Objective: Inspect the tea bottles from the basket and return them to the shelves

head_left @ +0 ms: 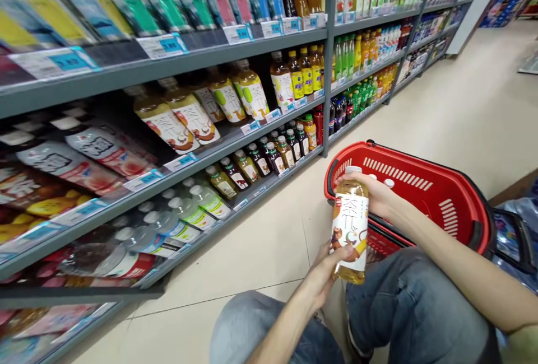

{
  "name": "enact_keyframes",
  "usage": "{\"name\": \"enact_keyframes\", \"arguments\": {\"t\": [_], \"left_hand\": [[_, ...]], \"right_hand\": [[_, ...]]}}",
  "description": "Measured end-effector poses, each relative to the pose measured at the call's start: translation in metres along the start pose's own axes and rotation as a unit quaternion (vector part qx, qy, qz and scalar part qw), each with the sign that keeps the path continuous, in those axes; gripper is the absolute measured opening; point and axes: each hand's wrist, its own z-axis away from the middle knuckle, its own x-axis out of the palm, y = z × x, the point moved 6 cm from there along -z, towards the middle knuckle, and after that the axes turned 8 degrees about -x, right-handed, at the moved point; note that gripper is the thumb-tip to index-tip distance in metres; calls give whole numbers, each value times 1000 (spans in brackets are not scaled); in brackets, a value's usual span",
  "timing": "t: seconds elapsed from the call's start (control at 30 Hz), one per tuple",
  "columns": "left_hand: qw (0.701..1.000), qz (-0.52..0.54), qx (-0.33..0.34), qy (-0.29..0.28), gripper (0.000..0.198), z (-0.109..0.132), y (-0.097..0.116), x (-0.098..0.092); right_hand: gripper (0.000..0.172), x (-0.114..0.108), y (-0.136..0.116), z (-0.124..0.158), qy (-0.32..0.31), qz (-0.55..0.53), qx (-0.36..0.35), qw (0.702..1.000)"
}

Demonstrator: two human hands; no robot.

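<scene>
I hold a bottle of golden tea with a white cap and a white label upright in front of me, above my knees. My left hand grips its lower part, thumb across the label. My right hand wraps round its upper part from behind. Just behind the bottle stands a red shopping basket on the floor; white bottle caps show inside it. More bottles of the same tea lie on the middle shelf to my left.
Grey shelves full of drink bottles run along the left and away to the back. The beige tiled aisle floor stretches to the right. My knees in blue jeans fill the bottom. A blue wrapped pack lies at the right edge.
</scene>
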Motion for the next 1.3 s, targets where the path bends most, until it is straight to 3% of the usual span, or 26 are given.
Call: {"name": "enact_keyframes", "arguments": {"t": [0.2,1.0,1.3], "left_hand": [[1000,6,23,-8,67,-1,0,-2],[1000,10,13,0,61,-1,-6,-9],[999,22,10,-23,65,0,-1,-3]], "right_hand": [[9,4,0,6,14,14,18,1000],[7,0,5,6,31,10,39,999],[5,4,3,8,31,18,38,999]]}}
